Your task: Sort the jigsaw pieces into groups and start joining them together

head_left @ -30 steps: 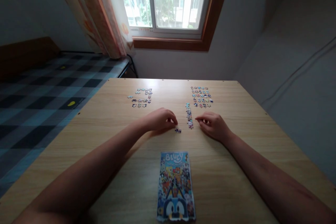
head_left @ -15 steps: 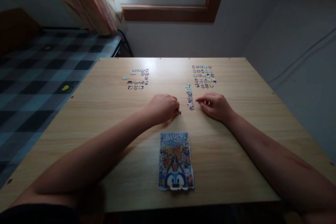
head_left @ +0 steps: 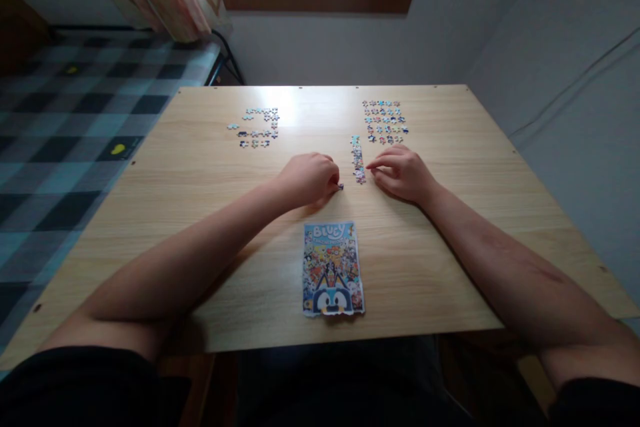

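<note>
My left hand (head_left: 313, 179) is closed in a pinch on a small puzzle piece (head_left: 341, 187), just over the table. Only the dark edge of that piece shows past the fingertips. To its right lies a narrow strip of joined puzzle pieces (head_left: 358, 159), running away from me. My right hand (head_left: 400, 172) rests on the other side of the strip, holding nothing. Its fingers are apart, and the index fingertip is at or very near the strip's lower right edge; contact cannot be made out. Closer to me lies a colourful picture sheet (head_left: 333, 270) with "BLUEY" printed on it.
Loose puzzle pieces (head_left: 384, 121) lie in rows at the back right of the wooden table (head_left: 240, 307). Another group of puzzle pieces (head_left: 257, 134) is at the back left. A bed with a checked cover (head_left: 100, 127) stands left of the table.
The head view has tilted down, so everything sits higher in the picture. My right hand's fingers have spread and come closer to the strip. My left hand still pinches the piece.
</note>
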Demonstrator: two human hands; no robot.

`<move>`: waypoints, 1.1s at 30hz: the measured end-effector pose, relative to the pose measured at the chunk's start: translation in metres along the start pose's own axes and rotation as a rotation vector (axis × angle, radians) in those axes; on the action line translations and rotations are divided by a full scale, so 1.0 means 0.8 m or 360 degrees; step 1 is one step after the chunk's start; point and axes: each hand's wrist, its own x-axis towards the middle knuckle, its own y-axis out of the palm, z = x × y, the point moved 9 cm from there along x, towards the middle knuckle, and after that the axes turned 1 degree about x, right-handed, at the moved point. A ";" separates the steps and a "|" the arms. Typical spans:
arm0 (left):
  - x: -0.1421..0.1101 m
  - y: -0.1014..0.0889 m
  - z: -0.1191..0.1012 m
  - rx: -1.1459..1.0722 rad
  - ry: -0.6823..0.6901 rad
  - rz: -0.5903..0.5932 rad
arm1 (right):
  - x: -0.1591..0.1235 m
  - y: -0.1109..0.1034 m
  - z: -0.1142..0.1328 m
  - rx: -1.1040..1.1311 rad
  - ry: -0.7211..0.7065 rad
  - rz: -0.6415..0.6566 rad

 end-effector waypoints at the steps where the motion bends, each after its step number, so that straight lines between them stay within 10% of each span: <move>1: 0.001 0.001 -0.001 -0.0010 0.0017 -0.0017 | 0.000 0.000 -0.001 -0.0005 -0.0017 -0.0012; 33: -0.001 0.004 -0.038 -0.0142 0.0263 -0.0462 | 0.009 0.022 0.006 -0.0068 -0.0100 0.0208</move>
